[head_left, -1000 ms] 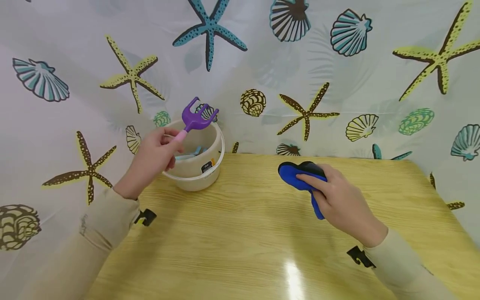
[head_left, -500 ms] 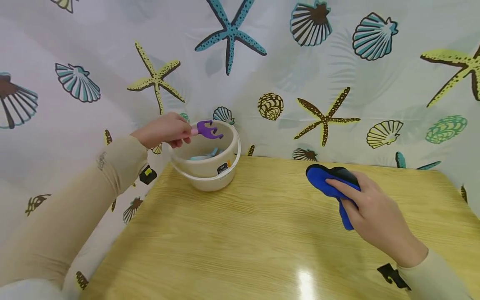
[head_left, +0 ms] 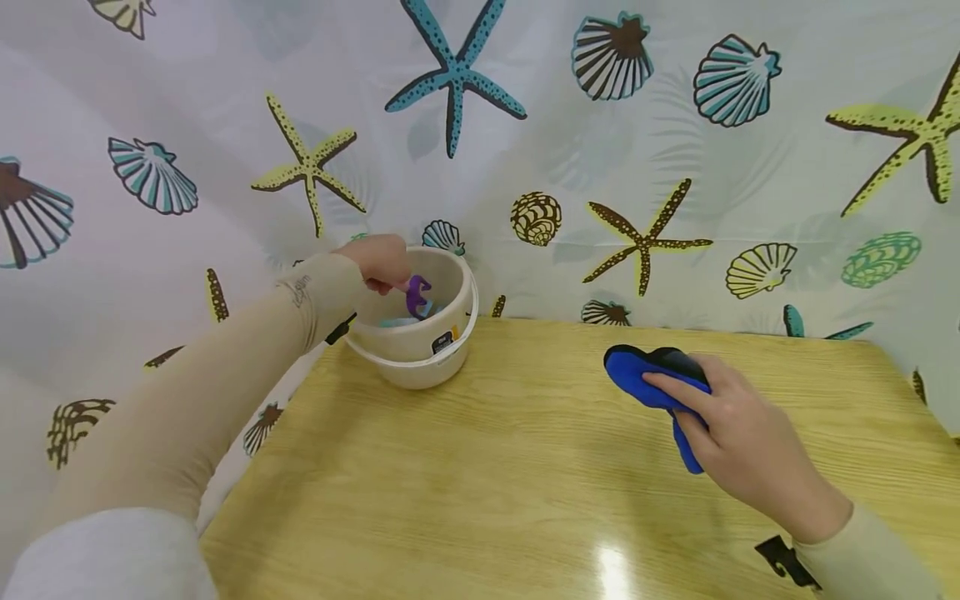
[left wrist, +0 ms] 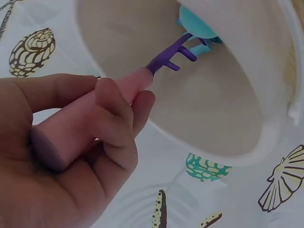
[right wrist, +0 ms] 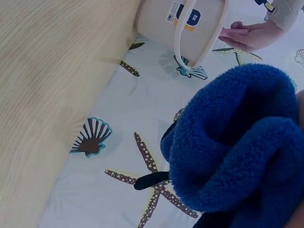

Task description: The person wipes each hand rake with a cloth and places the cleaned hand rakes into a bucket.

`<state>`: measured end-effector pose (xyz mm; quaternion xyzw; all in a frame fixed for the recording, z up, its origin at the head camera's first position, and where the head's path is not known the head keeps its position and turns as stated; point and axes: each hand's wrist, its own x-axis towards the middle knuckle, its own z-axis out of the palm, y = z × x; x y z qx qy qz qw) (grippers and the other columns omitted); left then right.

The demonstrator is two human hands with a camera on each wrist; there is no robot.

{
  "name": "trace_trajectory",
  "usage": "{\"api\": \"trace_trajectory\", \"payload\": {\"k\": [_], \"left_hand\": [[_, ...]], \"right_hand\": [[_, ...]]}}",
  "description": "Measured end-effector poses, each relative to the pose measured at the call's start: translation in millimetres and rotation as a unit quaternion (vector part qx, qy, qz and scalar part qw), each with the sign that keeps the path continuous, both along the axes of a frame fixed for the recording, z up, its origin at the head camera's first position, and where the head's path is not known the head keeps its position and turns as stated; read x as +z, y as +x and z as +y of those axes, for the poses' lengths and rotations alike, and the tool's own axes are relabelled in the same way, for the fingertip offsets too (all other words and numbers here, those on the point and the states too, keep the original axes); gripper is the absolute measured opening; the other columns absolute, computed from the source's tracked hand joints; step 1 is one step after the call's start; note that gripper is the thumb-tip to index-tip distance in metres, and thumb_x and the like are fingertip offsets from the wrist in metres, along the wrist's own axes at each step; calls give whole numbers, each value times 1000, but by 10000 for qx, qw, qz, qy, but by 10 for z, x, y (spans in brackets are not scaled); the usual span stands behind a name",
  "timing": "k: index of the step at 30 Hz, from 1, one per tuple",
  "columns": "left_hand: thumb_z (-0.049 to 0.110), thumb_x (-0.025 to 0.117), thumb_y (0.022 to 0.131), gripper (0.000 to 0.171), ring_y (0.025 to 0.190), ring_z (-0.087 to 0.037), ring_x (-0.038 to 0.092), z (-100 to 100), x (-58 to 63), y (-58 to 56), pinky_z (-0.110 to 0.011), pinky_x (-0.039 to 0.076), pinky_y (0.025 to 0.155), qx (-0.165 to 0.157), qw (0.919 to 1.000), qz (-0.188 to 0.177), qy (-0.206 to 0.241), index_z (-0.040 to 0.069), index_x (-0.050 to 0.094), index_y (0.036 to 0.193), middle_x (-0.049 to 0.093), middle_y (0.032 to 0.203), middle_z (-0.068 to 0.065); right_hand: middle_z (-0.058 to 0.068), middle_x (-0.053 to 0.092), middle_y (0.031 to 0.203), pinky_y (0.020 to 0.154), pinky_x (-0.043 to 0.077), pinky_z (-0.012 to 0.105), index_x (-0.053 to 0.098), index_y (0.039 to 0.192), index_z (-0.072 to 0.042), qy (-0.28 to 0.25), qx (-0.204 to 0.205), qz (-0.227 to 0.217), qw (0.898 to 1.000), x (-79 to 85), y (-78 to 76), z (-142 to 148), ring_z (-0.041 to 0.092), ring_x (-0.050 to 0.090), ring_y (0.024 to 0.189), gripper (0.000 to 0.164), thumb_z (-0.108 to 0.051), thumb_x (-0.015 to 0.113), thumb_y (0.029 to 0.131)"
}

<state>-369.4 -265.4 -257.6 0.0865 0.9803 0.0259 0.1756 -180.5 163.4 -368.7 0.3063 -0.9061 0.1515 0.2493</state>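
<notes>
My left hand (head_left: pixel 381 258) is over the mouth of a cream bucket (head_left: pixel 408 340) at the back left of the table. It grips the pink handle of a small purple toy fork (head_left: pixel 416 297). The left wrist view shows the purple tines (left wrist: pixel 166 56) pointing into the bucket, near turquoise pieces (left wrist: pixel 197 21) inside it; whether they touch, I cannot tell. Over the table's right half, my right hand (head_left: pixel 757 442) holds a folded blue fleecy cloth-like item (head_left: pixel 637 379) with black parts. Close up in the right wrist view, its thick blue pile (right wrist: pixel 237 142) forms loose folds.
The bucket's white handle (head_left: pixel 457 342) hangs down its front. A wood-grain table (head_left: pixel 480 475) spreads below both hands. Behind and at the sides hangs a pale sheet (head_left: pixel 540 150) printed with starfish and shells.
The left hand has moved over the bucket and lowered the toy fork from above the rim into its mouth. The right hand keeps hold of the blue fleecy item; the head view has shifted.
</notes>
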Motion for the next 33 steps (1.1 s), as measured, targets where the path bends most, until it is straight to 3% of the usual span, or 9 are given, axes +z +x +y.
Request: {"api": "trace_trajectory", "payload": {"k": [5, 8, 12, 16, 22, 27, 33], "left_hand": [[12, 63, 84, 14, 43, -13, 49, 134, -68, -68, -21, 38, 36, 244, 9994, 245, -3, 3, 54, 80, 59, 71, -10], [19, 68, 83, 28, 44, -14, 51, 192, -98, -57, -20, 40, 35, 230, 9988, 435, 14, -1, 53, 96, 60, 89, -16], [15, 62, 85, 22, 46, -16, 54, 258, -130, 2, -20, 43, 36, -128, 9985, 480, -233, -1, 56, 99, 59, 98, -18], [5, 56, 82, 11, 49, -16, 51, 314, -168, 55, -23, 41, 38, -409, 9972, 371, -512, 1, 62, 90, 60, 87, -14], [4, 51, 81, 10, 42, -13, 45, 380, -231, 31, -22, 36, 36, -281, 9984, 109, -481, 6, 59, 76, 54, 58, -5], [13, 56, 83, 13, 46, -15, 51, 363, -311, -17, -24, 40, 41, -122, 9973, -232, -686, 10, 63, 72, 57, 57, -3], [14, 50, 81, 16, 46, -16, 51, 290, -386, 51, -26, 38, 40, -317, 9981, -63, -533, 12, 58, 67, 59, 57, -5]], "right_hand": [[20, 49, 126, 49, 52, 44, 62, 127, -20, 63, -53, -22, 10000, -18, 33, 22, 30, 50, 104, 45, -9, 61, 83], [19, 49, 126, 48, 51, 44, 63, 126, -21, 87, -93, -47, 9999, -22, 42, 26, 30, 49, 105, 44, -10, 61, 83], [19, 50, 126, 48, 52, 42, 62, 127, -22, 145, -101, -83, 9998, -39, 35, 9, 30, 49, 105, 44, -12, 61, 84], [18, 49, 126, 50, 52, 41, 62, 127, -23, 203, -88, -143, 9997, -65, 39, 4, 29, 49, 105, 44, -14, 62, 84], [18, 49, 126, 49, 51, 39, 62, 127, -23, 179, -141, -184, 9996, -71, 58, 27, 29, 49, 106, 44, -13, 63, 84], [17, 49, 127, 51, 50, 38, 61, 128, -24, 182, -144, -267, 9994, -63, 56, 17, 27, 48, 107, 44, -15, 63, 85], [16, 49, 127, 51, 51, 39, 61, 128, -25, 142, -152, -301, 9993, -97, 40, 11, 27, 48, 107, 44, -15, 63, 85]]}}
